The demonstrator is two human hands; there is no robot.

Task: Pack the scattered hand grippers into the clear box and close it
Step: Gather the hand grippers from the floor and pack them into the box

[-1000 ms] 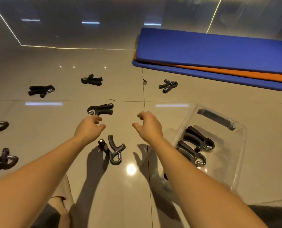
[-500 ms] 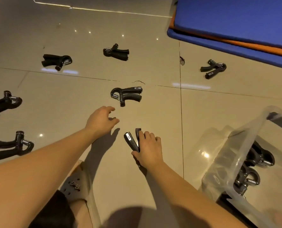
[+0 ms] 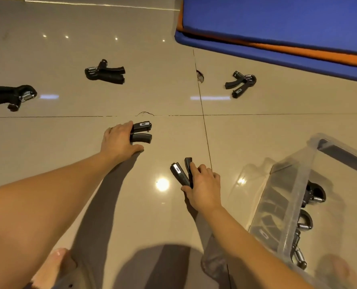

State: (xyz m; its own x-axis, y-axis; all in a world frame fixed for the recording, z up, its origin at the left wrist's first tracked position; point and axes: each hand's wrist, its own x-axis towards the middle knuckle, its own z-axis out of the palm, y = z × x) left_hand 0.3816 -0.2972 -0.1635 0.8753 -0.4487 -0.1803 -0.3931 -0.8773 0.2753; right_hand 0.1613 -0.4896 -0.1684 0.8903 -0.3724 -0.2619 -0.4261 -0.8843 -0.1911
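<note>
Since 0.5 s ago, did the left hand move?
Yes. The left hand went forward toward the tile seam and now covers the head of the hand gripper below it.

Looks like an indoor workout room: glossy beige tile floor, stacked blue-and-orange exercise mats, hand grippers scattered about.

A glossy beige tiled floor fills the frame, its dark grout lines crossing right of centre beside a thin crack, while stacked blue mats with an orange layer between them lie at upper right.
</note>
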